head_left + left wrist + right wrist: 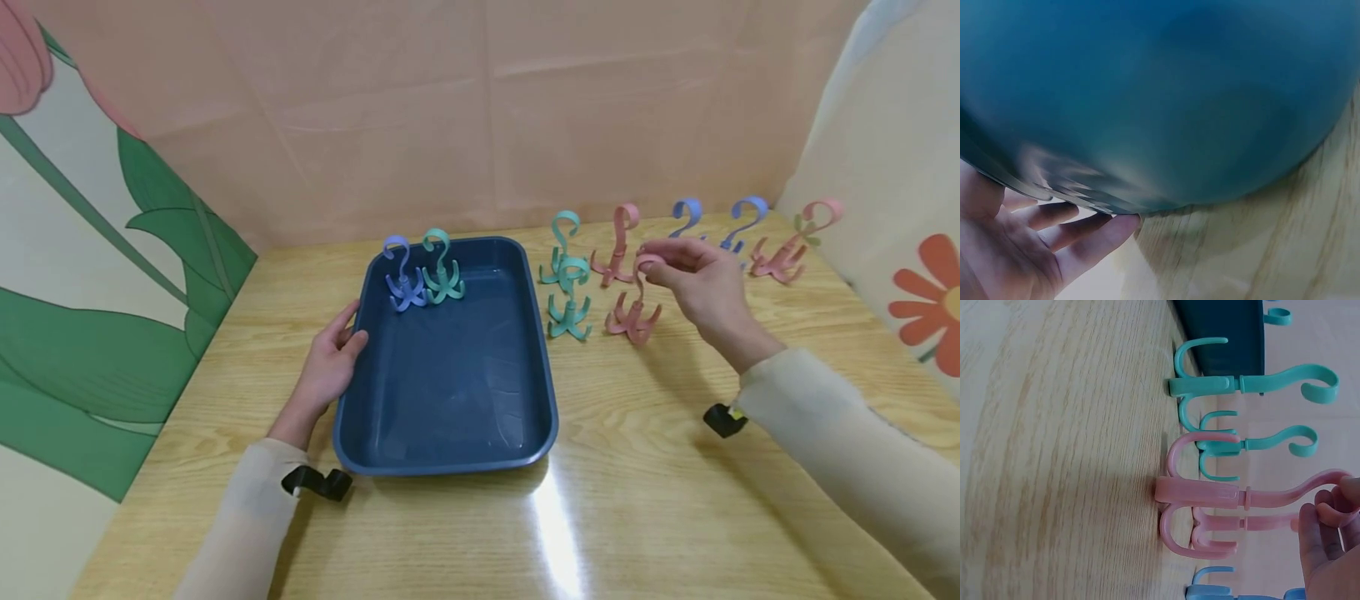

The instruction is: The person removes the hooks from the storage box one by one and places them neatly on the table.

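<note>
My left hand (330, 358) grips the left rim of a dark blue plastic tray (450, 467), thumb over the edge. In the left wrist view, its fingers (1094, 240) lie against the tray's outer wall. Inside the tray, near its far left corner, stand a purple-blue rotating hook hanger (406, 292) and a green hook hanger (444, 283). Right of the tray, my right hand (705, 279) pinches the curved top of a pink hook hanger (634, 321). The right wrist view shows that pink hanger (1204, 492) upright, its base close to the table.
Two green hangers (570, 321) stand between the tray and the held hanger. Behind are another pink hanger (619, 242), two blue hangers (687, 212) partly hidden by my right hand, and a pink one (780, 260) at far right. A pinkish sheet (480, 125) covers the back.
</note>
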`<action>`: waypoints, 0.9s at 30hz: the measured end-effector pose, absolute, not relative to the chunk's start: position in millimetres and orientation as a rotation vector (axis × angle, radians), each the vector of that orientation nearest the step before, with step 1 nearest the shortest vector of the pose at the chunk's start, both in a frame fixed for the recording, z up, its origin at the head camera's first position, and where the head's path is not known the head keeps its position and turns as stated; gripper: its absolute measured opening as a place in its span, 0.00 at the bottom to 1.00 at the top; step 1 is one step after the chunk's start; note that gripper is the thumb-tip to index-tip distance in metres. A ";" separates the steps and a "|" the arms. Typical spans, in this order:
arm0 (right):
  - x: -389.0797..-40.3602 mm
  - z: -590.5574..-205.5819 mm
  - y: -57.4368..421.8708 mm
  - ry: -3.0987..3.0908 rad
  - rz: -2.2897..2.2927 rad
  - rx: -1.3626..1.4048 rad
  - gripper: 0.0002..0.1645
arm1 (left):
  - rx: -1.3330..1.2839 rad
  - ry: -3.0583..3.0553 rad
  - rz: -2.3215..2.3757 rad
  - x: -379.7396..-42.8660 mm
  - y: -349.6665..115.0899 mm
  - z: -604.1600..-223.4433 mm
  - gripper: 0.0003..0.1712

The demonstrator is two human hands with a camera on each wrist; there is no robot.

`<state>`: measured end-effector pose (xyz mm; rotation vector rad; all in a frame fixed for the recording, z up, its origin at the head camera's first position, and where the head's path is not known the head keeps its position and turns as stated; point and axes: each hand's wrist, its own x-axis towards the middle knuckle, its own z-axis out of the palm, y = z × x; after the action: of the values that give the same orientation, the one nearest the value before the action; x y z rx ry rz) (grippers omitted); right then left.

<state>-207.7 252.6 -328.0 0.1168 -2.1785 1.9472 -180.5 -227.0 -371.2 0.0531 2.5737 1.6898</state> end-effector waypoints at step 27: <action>-211.6 -328.4 253.1 -2.293 1.865 0.194 0.17 | 0.036 2.551 1.685 -179.1 -225.5 -368.9 0.33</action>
<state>-211.6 253.1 -328.4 0.1941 -2.2930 1.8646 -179.1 -225.5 -368.9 0.0360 2.5509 1.6847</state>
